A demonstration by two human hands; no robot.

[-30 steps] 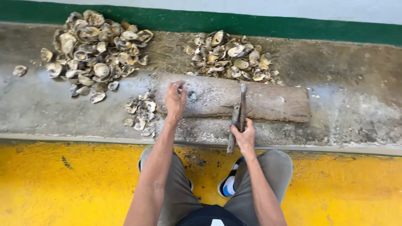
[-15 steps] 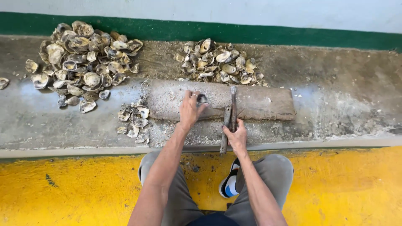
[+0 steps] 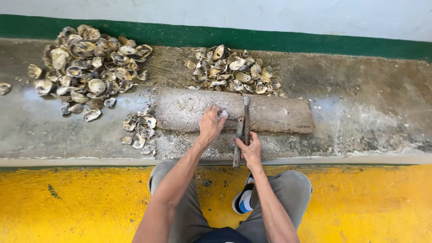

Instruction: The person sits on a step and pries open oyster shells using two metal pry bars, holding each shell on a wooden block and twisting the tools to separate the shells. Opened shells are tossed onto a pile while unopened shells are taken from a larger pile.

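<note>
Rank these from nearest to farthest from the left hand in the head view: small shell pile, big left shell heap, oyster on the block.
1. Oyster on the block, at the left hand fingertips.
2. Small shell pile, just left.
3. Big left shell heap, far upper left.

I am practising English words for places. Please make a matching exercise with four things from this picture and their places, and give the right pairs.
Things:
1. big shell pile
2. small shell pile
3. left hand
4. metal tool

Places:
A. in the right hand
B. on the long block, holding a shell
C. far left of the ledge
D. just left of the block's end

Pairs: 1-C, 2-D, 3-B, 4-A
</note>
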